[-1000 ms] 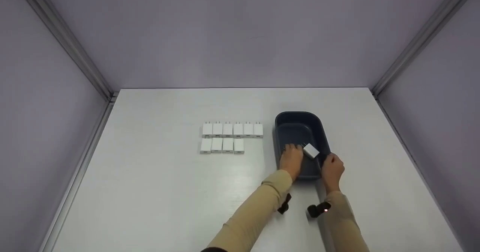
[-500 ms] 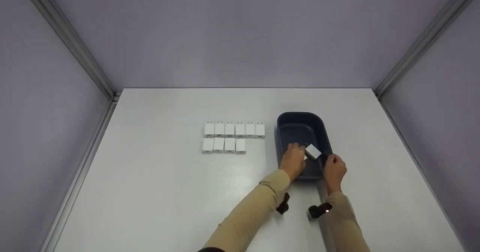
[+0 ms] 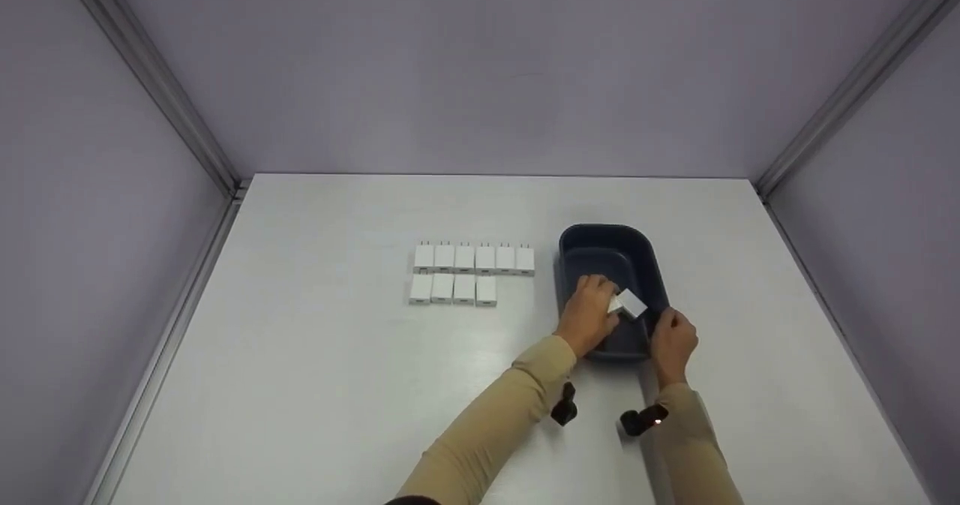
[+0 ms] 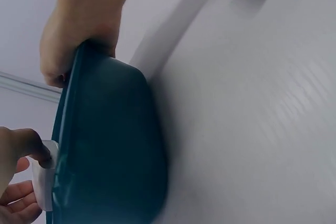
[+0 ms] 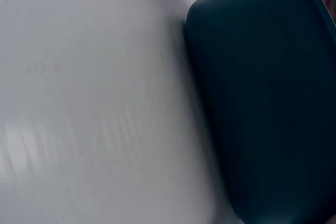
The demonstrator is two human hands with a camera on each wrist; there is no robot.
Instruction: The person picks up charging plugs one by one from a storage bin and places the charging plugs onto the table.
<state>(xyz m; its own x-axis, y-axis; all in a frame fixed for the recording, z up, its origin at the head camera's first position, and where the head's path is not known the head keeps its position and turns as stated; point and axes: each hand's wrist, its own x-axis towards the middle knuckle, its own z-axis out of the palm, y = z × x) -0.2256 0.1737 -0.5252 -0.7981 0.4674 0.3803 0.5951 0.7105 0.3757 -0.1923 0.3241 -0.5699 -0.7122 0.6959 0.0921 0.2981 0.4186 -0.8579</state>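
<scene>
My left hand (image 3: 590, 316) is inside a dark blue rectangular bin (image 3: 606, 356), pinching a white USB wall charger (image 3: 614, 305) between thumb and fingers. The left wrist view shows this charger (image 4: 44, 179) side on at the bin's rim, gripped by the left hand (image 4: 18, 195). Another white charger (image 3: 633, 304) sits right beside it, tilted. My right hand (image 3: 673, 344) grips the right rim of the bin, its fingers curled over the edge. Whatever lies under the left hand is hidden. The bin's outer wall (image 5: 257, 103) fills much of the right wrist view.
Left of the bin, several white chargers stand in two rows on the white table (image 3: 315, 385): a longer back row (image 3: 464, 258) with prongs pointing away, and a shorter front row (image 3: 453, 290). Pale walls (image 3: 480, 70) enclose the table's back and sides.
My left hand has turned and lifted a little inside the bin, and the charger between its fingers now shows. The right hand stays on the rim. The head view has shifted slightly.
</scene>
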